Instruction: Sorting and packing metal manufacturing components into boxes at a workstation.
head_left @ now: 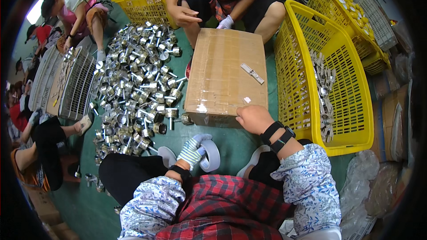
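A closed cardboard box (222, 69) stands in front of me, with clear tape along its top and near edge. A small flat metal piece (252, 74) lies on its lid. My left hand (192, 150), in a striped glove, is closed on a roll of tape (211, 156), low in front of the box. At the box's near right edge, my bare right hand (255, 119) touches the cardboard with curled fingers. Its fingertips are partly hidden, and whatever they may pinch cannot be made out.
Many round metal cups with stems (138, 75) are heaped on the green floor at left. A yellow crate (351, 144) with metal pieces stands at right. Opposite me, a person sits with a gloved hand (226, 22) behind the box. Other people work at far left beside grey crates (80, 80).
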Available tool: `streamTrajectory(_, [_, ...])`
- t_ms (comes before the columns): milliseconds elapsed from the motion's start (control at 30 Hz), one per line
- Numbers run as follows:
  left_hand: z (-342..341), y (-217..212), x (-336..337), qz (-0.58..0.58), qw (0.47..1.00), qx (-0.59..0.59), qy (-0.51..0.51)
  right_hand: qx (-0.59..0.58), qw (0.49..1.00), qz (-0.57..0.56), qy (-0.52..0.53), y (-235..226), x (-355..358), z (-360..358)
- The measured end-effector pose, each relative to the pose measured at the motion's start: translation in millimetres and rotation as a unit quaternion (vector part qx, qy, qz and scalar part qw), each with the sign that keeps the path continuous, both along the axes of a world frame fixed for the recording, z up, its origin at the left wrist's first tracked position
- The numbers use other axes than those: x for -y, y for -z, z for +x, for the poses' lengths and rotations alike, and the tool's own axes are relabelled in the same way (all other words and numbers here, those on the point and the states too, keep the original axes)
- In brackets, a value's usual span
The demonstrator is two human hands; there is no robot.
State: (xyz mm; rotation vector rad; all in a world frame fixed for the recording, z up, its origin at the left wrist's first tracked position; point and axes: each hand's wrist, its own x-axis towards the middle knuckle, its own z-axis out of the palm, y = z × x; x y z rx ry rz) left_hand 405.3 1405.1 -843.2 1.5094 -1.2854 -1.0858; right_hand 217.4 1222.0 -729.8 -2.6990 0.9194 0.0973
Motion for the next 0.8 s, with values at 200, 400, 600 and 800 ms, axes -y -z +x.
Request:
streamTrajectory(200, [-3,-1,1,0.022,1.000,-0.008,-0.003,-0.004,1.000,-0.005,0.002,0,-1,-2])
streamTrajectory(400, [-4,3,0,0.019,1.000,-0.023,-0.001,-0.005,1.000,-0.009,0.002,2,-3,-1])
streamTrajectory(600, [-10,15,5,0.037,0.997,-0.070,-0.010,-0.002,1.000,-0.008,-0.005,0,-3,-1])
streamTrajectory(800, [-8,31,13,0.040,0.991,-0.123,-0.029,-0.004,1.000,-0.008,-0.004,3,-2,1])
